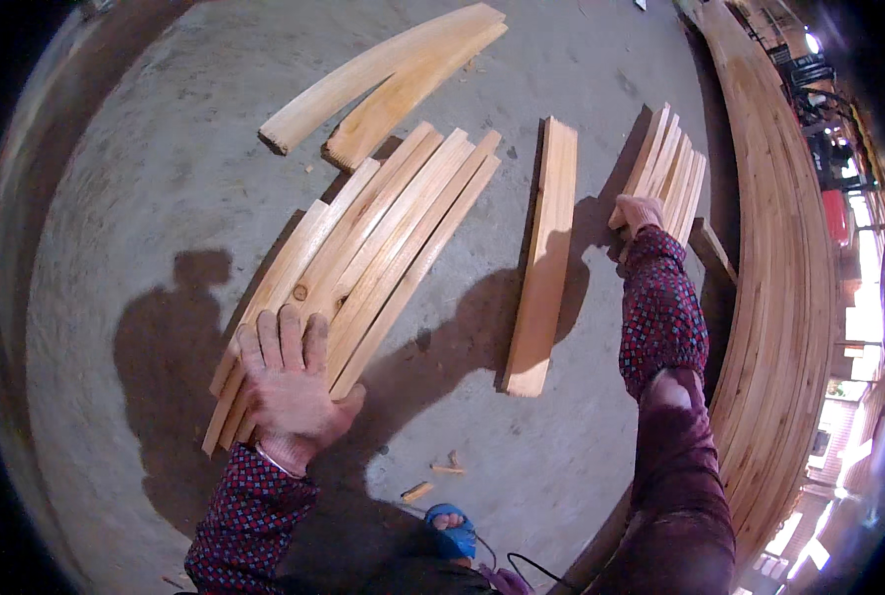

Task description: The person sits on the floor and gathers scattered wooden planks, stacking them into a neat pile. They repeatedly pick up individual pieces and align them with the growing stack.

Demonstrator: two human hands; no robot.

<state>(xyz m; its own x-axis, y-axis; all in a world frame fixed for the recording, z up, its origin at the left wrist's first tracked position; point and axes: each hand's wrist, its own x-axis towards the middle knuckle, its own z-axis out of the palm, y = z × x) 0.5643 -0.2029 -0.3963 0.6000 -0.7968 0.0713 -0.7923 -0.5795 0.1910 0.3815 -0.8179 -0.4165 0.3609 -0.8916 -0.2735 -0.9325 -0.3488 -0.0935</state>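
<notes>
Several pale boards (393, 228) lie side by side in a slanting pile on the floor at centre left. My left hand (294, 382), in what looks like a thin glove, rests flat on their near end with its fingers spread. At the right, my right hand (641, 211) has its fingers curled around the near end of a smaller bundle of wooden strips (672, 171). The underside of that grip is hidden. Between the two piles, a single board (543, 263) lies alone.
Two boards (388, 74) lie crossed at the far left. A long stack of timber (774, 297) runs along the right side, a short wood piece (712, 250) beside it. Wood scraps (417, 492) and a blue sandal (450, 535) on my foot are near the bottom.
</notes>
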